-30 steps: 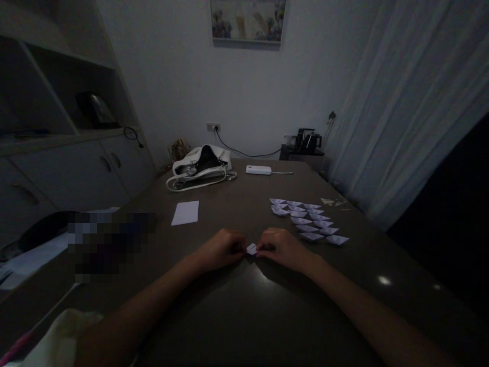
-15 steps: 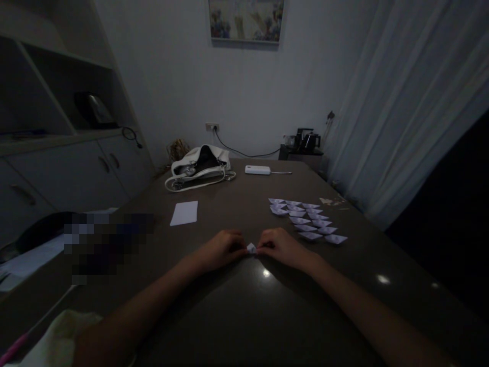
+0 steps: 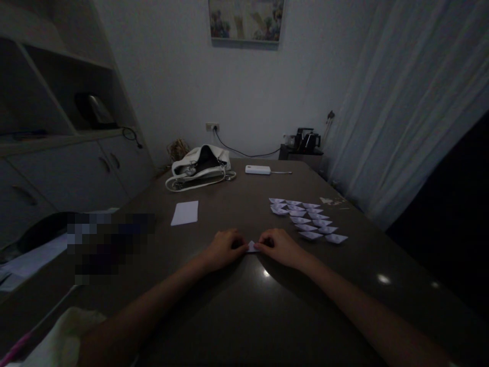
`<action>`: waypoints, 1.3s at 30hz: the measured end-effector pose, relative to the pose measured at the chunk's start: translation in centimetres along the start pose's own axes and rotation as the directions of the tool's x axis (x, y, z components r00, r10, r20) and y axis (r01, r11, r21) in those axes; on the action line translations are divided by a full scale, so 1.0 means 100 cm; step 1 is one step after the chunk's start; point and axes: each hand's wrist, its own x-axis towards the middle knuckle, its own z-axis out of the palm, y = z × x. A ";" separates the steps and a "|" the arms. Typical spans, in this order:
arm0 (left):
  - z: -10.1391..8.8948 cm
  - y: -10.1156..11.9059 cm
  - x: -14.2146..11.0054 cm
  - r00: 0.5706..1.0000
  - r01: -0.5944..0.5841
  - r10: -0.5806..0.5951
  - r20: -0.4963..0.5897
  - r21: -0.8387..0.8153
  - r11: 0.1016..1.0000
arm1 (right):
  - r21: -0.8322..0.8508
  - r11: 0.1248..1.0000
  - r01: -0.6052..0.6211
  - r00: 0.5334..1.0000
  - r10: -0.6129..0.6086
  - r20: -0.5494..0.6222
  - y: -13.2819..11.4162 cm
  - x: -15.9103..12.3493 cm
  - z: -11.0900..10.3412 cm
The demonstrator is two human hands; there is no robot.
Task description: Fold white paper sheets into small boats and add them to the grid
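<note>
Bench [image 3: 244, 311] with a dark, glossy top carries a white handbag [image 3: 202, 165] toward its far left. Left hand [image 3: 227, 250] and right hand [image 3: 280, 248] face each other. White paper [image 3: 185, 212] lies beyond the left; paper boats [image 3: 300, 220] cluster beyond the right. Between both hands, each grip pinches one side of a small folded paper piece [image 3: 251, 246].

head cam | above near side of table [image 3: 237, 311] | faces forward and down, toward far wall [image 3: 313, 76] | forearms [image 3: 168, 291] close below
</note>
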 end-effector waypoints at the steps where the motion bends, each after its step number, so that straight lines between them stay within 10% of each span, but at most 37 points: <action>1: 0.000 0.000 0.000 1.000 0.007 -0.007 -0.004 0.011 1.000 | 0.005 1.000 -0.001 1.000 0.001 -0.014 -0.001 0.000 0.001; 39: 0.003 0.018 -0.003 0.994 0.106 -0.095 -0.048 0.342 0.934 | -0.361 0.924 -0.124 0.991 0.134 0.003 -0.016 -0.002 0.007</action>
